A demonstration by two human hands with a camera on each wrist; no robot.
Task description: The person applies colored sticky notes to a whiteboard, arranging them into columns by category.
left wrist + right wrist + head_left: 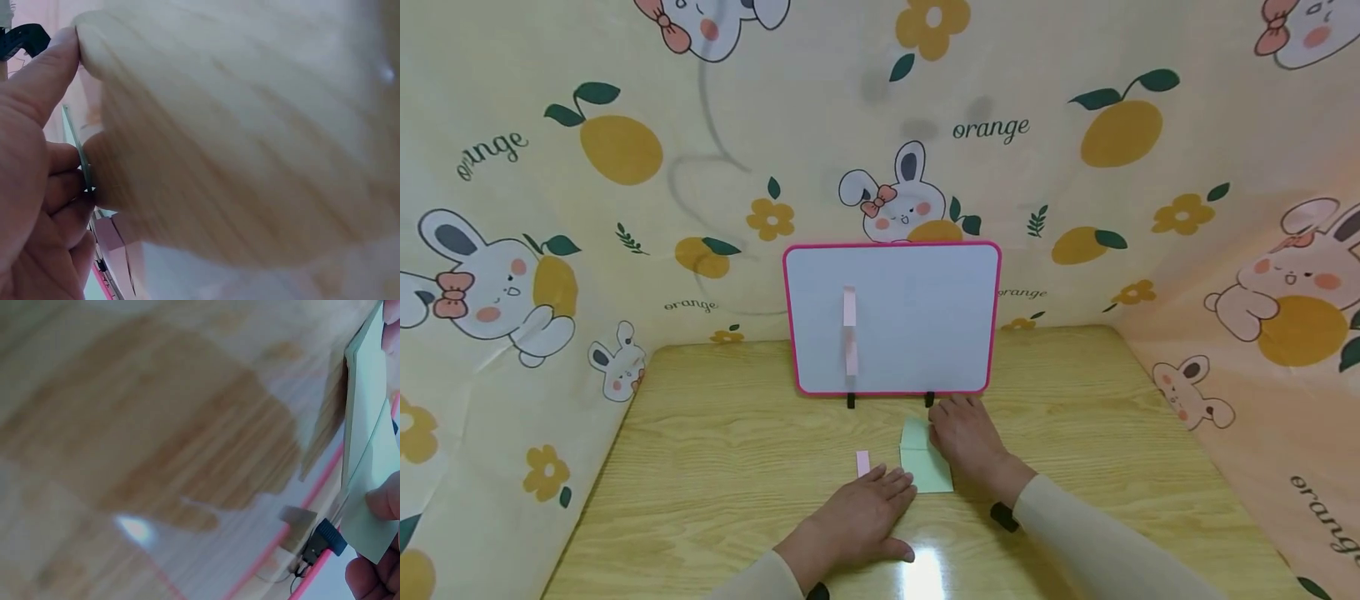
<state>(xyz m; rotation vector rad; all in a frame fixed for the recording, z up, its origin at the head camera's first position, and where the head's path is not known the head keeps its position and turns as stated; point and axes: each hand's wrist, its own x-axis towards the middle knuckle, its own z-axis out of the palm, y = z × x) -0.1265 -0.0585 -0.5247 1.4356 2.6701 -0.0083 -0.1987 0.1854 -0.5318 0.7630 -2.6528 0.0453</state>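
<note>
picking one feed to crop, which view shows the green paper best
The head view: most of the green paper shows from above, its upper right part behind the right hand. The right wrist view shows it slanted at the frame's edge; the left wrist view, just a thin strip nearly edge-on.

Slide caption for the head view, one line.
The right hand pinches green paper, the left hand rests at its near corner, and a whiteboard stands behind.

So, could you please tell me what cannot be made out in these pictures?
Pink strip, near end: head view, hidden by the left hand.
Green paper, upper right edge: head view, covered by the right hand.
Top-left rabbit, upper part: head view, cut off by the top edge.
</note>
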